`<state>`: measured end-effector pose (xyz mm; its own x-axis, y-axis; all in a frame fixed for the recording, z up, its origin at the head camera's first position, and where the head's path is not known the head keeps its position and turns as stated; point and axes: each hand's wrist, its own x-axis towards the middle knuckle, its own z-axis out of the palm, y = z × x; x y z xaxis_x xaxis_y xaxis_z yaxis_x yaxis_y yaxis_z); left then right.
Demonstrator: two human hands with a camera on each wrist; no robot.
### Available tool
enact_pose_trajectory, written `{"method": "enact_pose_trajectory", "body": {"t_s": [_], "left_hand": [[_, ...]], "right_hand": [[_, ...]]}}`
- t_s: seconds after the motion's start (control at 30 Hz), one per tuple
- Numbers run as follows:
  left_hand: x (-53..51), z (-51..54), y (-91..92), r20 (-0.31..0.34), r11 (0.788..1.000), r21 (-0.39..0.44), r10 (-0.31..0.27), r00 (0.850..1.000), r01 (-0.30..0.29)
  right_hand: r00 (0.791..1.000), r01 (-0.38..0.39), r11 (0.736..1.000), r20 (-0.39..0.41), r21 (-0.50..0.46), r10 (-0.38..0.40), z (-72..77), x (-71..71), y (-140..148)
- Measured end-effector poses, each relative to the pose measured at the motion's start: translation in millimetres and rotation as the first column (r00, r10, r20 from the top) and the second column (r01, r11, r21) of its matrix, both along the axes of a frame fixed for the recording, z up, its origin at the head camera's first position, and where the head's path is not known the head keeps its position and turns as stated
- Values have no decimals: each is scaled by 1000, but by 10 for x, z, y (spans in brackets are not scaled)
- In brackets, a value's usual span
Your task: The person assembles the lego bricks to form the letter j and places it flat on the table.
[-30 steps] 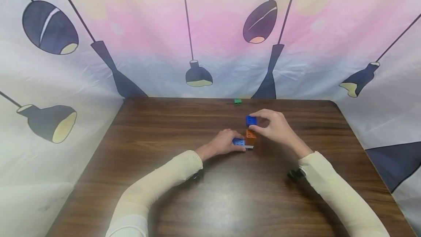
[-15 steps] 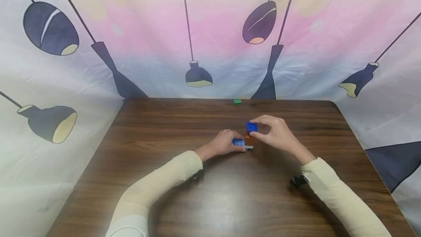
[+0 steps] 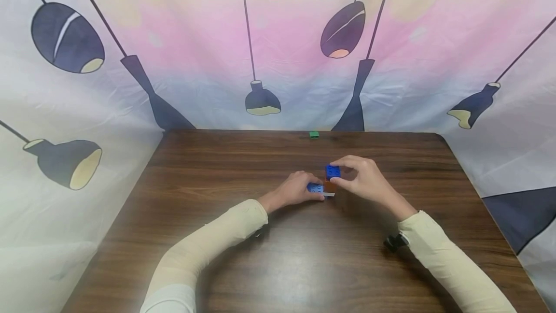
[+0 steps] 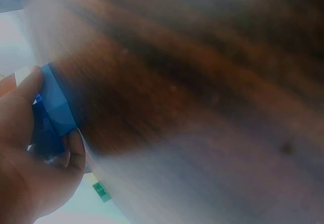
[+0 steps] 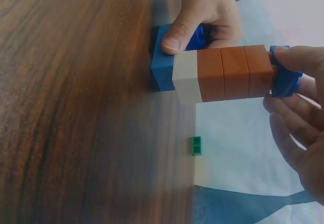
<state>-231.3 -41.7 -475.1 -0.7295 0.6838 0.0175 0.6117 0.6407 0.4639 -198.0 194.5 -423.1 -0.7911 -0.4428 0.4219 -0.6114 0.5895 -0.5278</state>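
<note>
A dark blue brick (image 3: 332, 172) is pinched between the thumb and fingers of my right hand (image 3: 362, 177), at the top of a stack. In the right wrist view the stack has three orange bricks (image 5: 235, 73) over a white brick (image 5: 185, 77), on a light blue brick (image 5: 162, 64). A narrow gap with studs shows between the dark blue brick and the uppermost orange one. With thumb and fingers my left hand (image 3: 295, 189) grips the base, which includes the light blue brick and another dark blue brick (image 4: 46, 138) beside the tower, partly hidden by the hand.
A small green brick (image 3: 314, 135) lies near the far edge of the brown wooden table (image 3: 278, 255). Behind the table hangs a cloth backdrop (image 3: 195, 37) printed with lamps.
My right hand has come down and nearer with the dark blue brick, from beyond the tower to just over its top orange brick. The left hand stays in place.
</note>
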Motion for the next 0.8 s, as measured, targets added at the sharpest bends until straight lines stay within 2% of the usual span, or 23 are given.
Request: {"method": "enact_pose_trajectory", "body": {"t_s": [0.33,0.8], "left_hand": [[2,-8,-3,4,1000,1,4,1000,-4],[0,-13,-5,0,1000,8,-6,1000,6]], "right_hand": [[1000,0,1000,29,-18,0,-7,4,-6],[1000,-15,1000,23,-23,15,-10,8,2]]}}
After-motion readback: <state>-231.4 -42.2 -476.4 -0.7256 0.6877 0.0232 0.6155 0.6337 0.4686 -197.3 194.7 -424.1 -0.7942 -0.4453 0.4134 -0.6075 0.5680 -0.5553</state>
